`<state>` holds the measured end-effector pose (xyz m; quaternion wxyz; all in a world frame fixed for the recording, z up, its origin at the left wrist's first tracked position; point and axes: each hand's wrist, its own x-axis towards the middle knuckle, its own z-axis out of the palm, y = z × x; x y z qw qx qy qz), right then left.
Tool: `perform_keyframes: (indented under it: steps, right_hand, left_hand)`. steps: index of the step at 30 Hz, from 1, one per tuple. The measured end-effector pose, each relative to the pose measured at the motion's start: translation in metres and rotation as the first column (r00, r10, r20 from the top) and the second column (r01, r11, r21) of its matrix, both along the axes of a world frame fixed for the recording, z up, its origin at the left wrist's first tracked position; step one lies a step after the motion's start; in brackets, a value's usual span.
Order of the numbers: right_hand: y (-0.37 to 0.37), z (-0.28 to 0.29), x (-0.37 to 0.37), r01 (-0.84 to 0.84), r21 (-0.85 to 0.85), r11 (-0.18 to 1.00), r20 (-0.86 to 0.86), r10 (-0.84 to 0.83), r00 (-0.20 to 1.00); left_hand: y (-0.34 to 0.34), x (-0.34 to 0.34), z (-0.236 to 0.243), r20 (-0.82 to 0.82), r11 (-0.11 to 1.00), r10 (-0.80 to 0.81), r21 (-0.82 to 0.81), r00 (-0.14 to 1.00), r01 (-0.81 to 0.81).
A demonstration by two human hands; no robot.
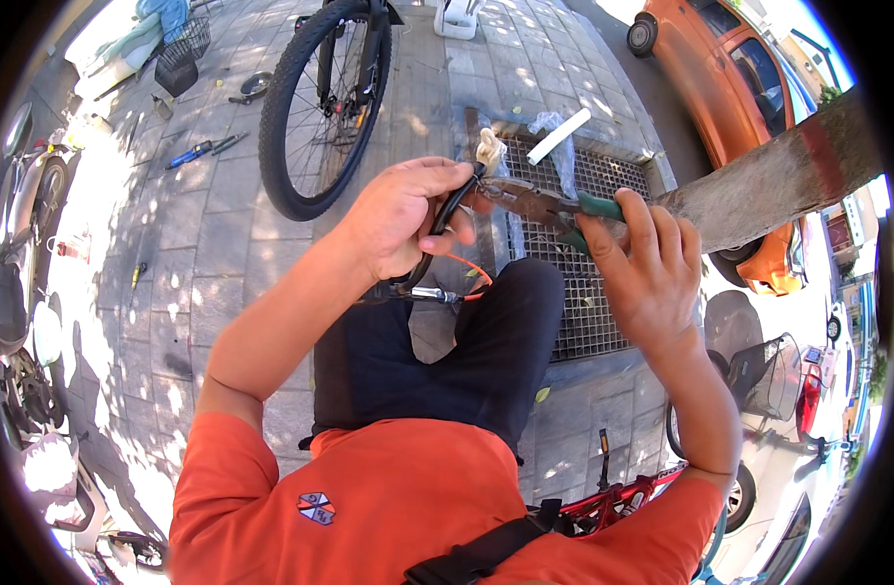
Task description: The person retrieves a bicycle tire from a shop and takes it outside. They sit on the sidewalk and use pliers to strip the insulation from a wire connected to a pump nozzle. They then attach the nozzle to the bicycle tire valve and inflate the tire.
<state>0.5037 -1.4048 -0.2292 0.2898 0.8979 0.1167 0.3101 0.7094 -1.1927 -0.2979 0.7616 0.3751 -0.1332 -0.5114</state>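
Observation:
My left hand [408, 213] is closed around a curved black tube or thick cable [447, 214], its upper end standing out past the thumb. In my right hand [647, 258] is a pair of pliers [527, 201] with green handles and worn metal jaws. The jaws reach the upper end of the black piece, beside my left fingertips; whether they grip it cannot be told. Below my left hand, a shiny metal fitting [432, 293] and a thin orange cable [476, 265] show above my lap. A pale crumpled thing [489, 149] appears just beyond the jaws.
A bicycle wheel [273, 146] stands ahead on the paving. To the right are a metal grate [588, 307], a white tube [559, 136] on clear plastic, and a leaning tree trunk [759, 190]. A blue-handled tool [188, 156] lies left. A red bicycle frame [613, 502] is near my right side.

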Motion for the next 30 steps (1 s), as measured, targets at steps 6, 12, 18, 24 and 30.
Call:
perform_keyframes:
  steps: [6, 12, 18, 24, 30]
  right_hand:
    - [-0.001, 0.001, 0.004, -0.015, -0.025, 1.000, -0.008, 0.014, 1.000]
    - [0.001, 0.014, 0.000, 0.005, -0.061, 0.998, -0.100, -0.011, 0.995]
    - [-0.019, 0.038, 0.004, -0.126, -0.170, 0.977, -0.178, 0.095, 0.979]
    - [-0.026, 0.083, 0.029, -0.226, -0.219, 0.949, -0.327, 0.147, 0.933]
    - [-0.004, 0.045, 0.011, 0.034, 0.206, 0.978, -0.231, 0.015, 0.973]
  left_hand:
    - [-0.003, -0.003, 0.003, 0.019, 0.998, 0.041, 0.044, 0.999, -0.042]
    - [0.002, -0.008, 0.003, 0.027, 0.998, 0.011, 0.066, 1.000, -0.013]
    - [0.000, -0.013, 0.008, 0.194, 0.978, -0.101, 0.200, 0.976, 0.062]
    - [0.010, -0.015, 0.008, 0.258, 0.983, -0.116, 0.169, 0.959, 0.073]
    - [0.001, -0.011, 0.006, 0.126, 0.992, 0.057, 0.101, 0.990, -0.070]
